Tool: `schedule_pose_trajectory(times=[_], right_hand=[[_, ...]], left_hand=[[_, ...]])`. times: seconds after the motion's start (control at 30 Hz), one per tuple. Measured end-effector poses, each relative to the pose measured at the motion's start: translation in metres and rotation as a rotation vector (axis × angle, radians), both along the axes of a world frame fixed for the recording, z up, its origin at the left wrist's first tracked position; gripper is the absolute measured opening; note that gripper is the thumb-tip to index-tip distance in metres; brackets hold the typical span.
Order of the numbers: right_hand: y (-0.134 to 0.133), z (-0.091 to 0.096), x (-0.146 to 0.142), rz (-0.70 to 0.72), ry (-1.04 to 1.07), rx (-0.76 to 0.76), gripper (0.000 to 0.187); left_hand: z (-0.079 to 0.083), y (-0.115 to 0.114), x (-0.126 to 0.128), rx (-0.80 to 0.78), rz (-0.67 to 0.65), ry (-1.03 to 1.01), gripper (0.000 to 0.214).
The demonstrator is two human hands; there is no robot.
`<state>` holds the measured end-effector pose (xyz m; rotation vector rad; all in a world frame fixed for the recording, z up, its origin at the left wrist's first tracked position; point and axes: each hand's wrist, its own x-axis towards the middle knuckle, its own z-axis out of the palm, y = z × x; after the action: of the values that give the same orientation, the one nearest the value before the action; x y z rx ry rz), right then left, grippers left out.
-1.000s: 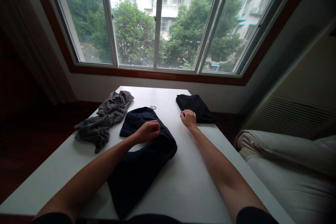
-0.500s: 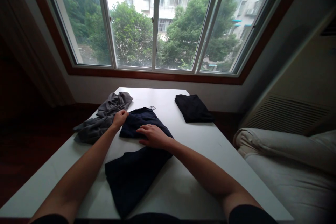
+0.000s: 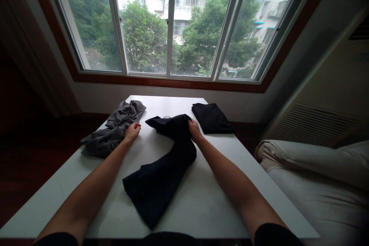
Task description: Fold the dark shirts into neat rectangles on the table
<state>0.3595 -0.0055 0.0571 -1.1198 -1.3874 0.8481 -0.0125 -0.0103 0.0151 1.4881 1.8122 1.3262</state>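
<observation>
A pair of dark navy pants (image 3: 161,177) lies bent across the middle of the white table (image 3: 219,207). A thin cord loop shows at their far edge. My right hand (image 3: 195,130) is closed on the upper right part of the pants, which is lifted a little off the table. My left hand (image 3: 133,131) holds nothing, its fingers loosely curled and slightly apart. It rests beside a crumpled grey garment (image 3: 115,127), left of the pants; a gap of bare table separates it from the pants.
A folded black garment (image 3: 213,118) lies at the table's far right, just beyond my right hand. A pale cushioned seat (image 3: 311,177) stands to the right of the table. The window (image 3: 170,27) is beyond the far edge.
My left hand has let go of the pants' left edge and stayed near there. My right hand has gone from lying on the pants to gripping them, pulling their far part up and right.
</observation>
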Motion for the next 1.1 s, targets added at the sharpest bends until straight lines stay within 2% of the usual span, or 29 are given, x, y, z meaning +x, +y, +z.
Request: schedule_pose_trajectory(times=[0.1, 0.2, 0.27, 0.33, 0.43, 0.53, 0.63, 0.77, 0.87, 1.0, 1.1], right_hand=[[0.012, -0.008, 0.035, -0.224, -0.093, -0.125, 0.036], [0.015, -0.015, 0.05, -0.356, -0.21, -0.142, 0.034], [0.014, -0.017, 0.048, -0.436, -0.345, -0.056, 0.036], [0.01, -0.015, 0.04, -0.454, -0.504, 0.115, 0.039], [0.002, -0.011, 0.025, -0.334, -0.65, 0.361, 0.042], [-0.002, -0.01, 0.015, -0.219, -0.756, 0.433, 0.05], [-0.001, -0.015, 0.014, -0.15, -0.821, 0.349, 0.059], [0.003, -0.02, 0.019, -0.068, -0.85, 0.098, 0.058], [0.003, -0.016, 0.021, 0.005, -0.833, -0.034, 0.06], [-0.003, -0.003, 0.018, 0.163, -0.793, -0.065, 0.047], [-0.011, 0.008, 0.015, 0.385, -0.819, -0.069, 0.037]], left_hand=[[-0.001, -0.006, 0.015, 0.016, -0.179, 0.137, 0.035], [-0.002, -0.013, 0.033, 0.069, -0.348, 0.248, 0.044], [-0.003, -0.018, 0.044, 0.088, -0.423, 0.292, 0.048], [-0.004, -0.023, 0.053, 0.091, -0.478, 0.317, 0.051], [-0.005, -0.029, 0.062, 0.086, -0.536, 0.336, 0.055], [-0.003, -0.033, 0.067, 0.083, -0.57, 0.348, 0.057], [0.0, -0.036, 0.07, 0.071, -0.578, 0.347, 0.058], [0.001, -0.038, 0.072, 0.066, -0.568, 0.305, 0.057], [-0.001, -0.041, 0.077, 0.074, -0.581, 0.286, 0.058], [-0.004, -0.044, 0.084, 0.095, -0.627, 0.332, 0.063], [-0.005, -0.045, 0.086, 0.128, -0.605, 0.347, 0.066]])
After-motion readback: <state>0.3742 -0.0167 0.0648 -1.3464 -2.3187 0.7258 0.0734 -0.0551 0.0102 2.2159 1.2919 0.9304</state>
